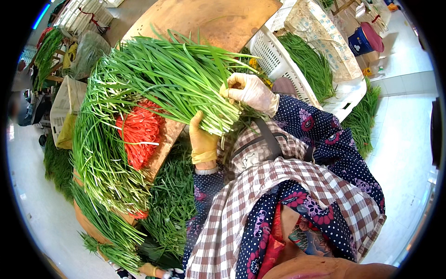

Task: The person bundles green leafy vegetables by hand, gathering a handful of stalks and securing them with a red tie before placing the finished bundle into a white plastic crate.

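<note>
Fingers of both gloved hands closed on one bundle of green chives [172, 79]: left hand [203, 139], yellowish glove, wraps the pale cut ends from below at frame centre, thumb up; right hand [251, 92], whitish glove, clamps the same ends from above, just right of centre.

Floor pale and glossy, showing at the left, lower left and right edges. Wooden board table [204, 18] tan, worn, running from top centre down toward lower left.

Heaps of chives [100, 153] spread over the board's left side and hanging off its edge; more lie below it at lower centre. White slatted plastic crate [278, 60] at upper right, tilted, with chives inside and a patterned sack [325, 32] over it. Pile of red rubber bands [139, 135] on the board, left of centre, partly under the leaves.

Held bundle: long axis runs from cut ends at centre up and leftward, leaf tips fanning toward the upper left, raised above the board.
</note>
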The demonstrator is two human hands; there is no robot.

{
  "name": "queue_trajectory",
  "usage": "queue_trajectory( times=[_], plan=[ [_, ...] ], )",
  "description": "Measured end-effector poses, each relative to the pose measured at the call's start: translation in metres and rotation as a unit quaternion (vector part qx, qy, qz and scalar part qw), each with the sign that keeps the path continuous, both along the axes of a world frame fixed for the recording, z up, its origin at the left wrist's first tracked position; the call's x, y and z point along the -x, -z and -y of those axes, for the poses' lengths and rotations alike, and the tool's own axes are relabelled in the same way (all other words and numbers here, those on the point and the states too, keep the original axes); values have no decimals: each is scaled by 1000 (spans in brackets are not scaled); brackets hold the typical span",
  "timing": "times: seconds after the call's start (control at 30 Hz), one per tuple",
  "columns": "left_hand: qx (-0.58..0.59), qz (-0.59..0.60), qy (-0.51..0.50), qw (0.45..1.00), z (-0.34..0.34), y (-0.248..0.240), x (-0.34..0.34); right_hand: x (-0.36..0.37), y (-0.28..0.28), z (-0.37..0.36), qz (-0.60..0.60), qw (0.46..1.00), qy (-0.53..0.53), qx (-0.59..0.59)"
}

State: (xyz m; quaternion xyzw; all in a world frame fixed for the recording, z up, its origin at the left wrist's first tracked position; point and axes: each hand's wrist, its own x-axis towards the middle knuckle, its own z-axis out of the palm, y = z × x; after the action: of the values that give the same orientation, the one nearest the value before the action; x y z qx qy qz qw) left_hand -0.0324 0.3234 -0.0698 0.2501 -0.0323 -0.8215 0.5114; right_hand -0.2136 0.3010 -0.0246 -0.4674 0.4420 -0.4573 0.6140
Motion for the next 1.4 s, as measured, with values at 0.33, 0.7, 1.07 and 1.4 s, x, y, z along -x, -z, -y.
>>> queue_trajectory(
  times=[0.33,0.7,1.07,1.4],
  plan=[
    [-16,98,14,995,6,15,-22,-9,-11,6,-346,836,-92,415],
    [-26,50,42,998,6,-1,-15,3,-2,1,-505,661,-220,509],
    [35,154,-24,987,9,-13,13,-15,-6,1,-415,674,-188,582],
    [5,84,-33,996,9,-8,10,8,-11,-22,-270,831,-32,485]
  ],
)
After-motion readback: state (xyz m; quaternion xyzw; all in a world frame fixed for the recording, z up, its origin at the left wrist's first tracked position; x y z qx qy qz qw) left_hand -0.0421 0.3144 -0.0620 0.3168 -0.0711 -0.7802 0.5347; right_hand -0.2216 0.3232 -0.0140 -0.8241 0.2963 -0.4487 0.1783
